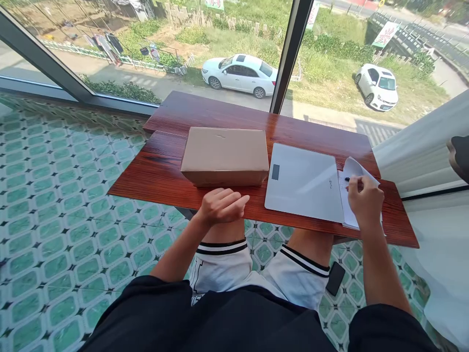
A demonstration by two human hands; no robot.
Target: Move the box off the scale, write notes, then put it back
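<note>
- I read the step in hand as writing: my right hand (364, 200) pinches a dark pen (352, 179) with its tip on the paper (351, 172) at the table's right end.
- The paper lies just beside the grey scale (302, 183), its far corner curled up; part of it is hidden under my hand.
- My left hand (222, 205) rests knuckles-up on the near edge of the table (161, 171), fingers loosely curled together, holding nothing, just in front of the box (225, 155).
- The box sits shut on the table, left of the scale, apart from it.
- Right forearm runs straight up from my lap, wrist bent down over the sheet; left forearm angles in from the left.
- By my judgement, the next move calls for a steady pen and a sheet held flat.
</note>
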